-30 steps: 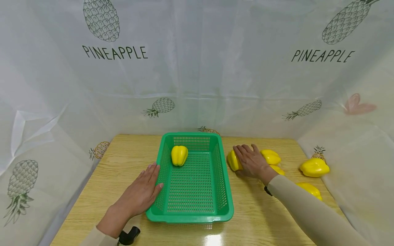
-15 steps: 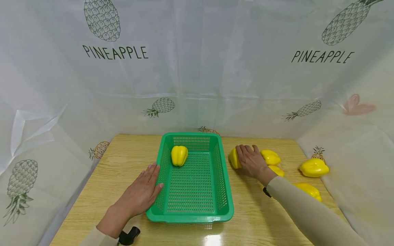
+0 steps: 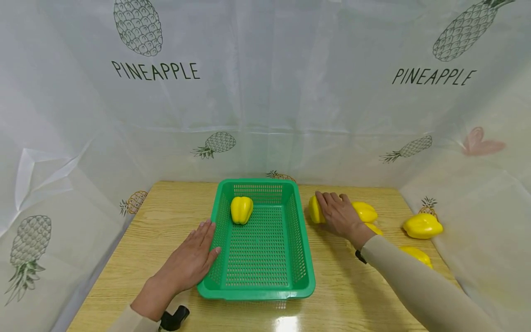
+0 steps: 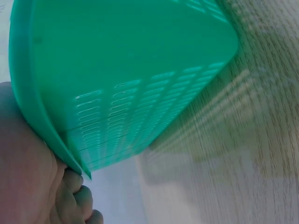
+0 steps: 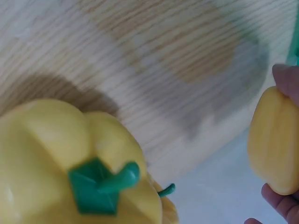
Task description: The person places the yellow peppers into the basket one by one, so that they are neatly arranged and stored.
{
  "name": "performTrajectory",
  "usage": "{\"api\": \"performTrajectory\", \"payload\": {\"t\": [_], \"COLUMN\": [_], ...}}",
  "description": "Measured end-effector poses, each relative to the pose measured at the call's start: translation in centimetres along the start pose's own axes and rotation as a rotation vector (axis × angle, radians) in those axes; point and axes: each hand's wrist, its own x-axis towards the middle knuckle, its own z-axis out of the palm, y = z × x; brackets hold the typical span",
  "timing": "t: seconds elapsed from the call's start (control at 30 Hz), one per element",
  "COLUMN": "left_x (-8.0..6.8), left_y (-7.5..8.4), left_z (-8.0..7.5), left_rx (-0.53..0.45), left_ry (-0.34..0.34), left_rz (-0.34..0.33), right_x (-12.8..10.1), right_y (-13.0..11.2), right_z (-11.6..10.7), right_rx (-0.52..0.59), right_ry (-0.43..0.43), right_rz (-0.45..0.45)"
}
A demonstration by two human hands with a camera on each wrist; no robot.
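A green perforated basket [image 3: 308, 263] stands mid-table with one yellow pepper [image 3: 241, 209] in its far left corner. My left hand [image 3: 204, 243] lies flat on the table, its straight fingers against the basket's left wall; the left wrist view shows that wall [image 4: 126, 70] and the hand [image 4: 28, 182] beside it. My right hand [image 3: 330, 208] grips a second yellow pepper [image 3: 315, 210] just right of the basket. In the right wrist view this held pepper [image 5: 273, 140] is at the right edge with a fingertip [image 5: 287, 79] on it.
More yellow peppers lie on the wooden table to the right: one behind my right hand [image 3: 366, 211], one partly hidden by the wrist [image 3: 375, 228], one far right [image 3: 423, 226], one nearer [image 3: 416, 255]. A green-stemmed pepper [image 5: 70, 168] fills the right wrist view. Printed plastic sheeting walls the table.
My right hand has closed round the pepper and raised it slightly, shifting it a little away from me. Left hand and basket have stayed put.
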Motion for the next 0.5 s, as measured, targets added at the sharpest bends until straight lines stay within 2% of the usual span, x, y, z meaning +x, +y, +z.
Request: {"api": "performTrajectory", "payload": {"t": [0.33,0.5], "left_x": [0.1,0.2], "left_y": [0.0,0.0], "left_z": [-0.2,-0.2], "left_rx": [0.058,0.082], "left_ry": [-0.007,-0.006], "left_rz": [0.006,0.011], "right_x": [0.9,1.4], "right_y": [0.5,0.7], "right_z": [-1.7,-2.8], "right_rx": [-0.003,0.004], "right_ry": [0.073,0.073], "right_rz": [-0.009,-0.014]}}
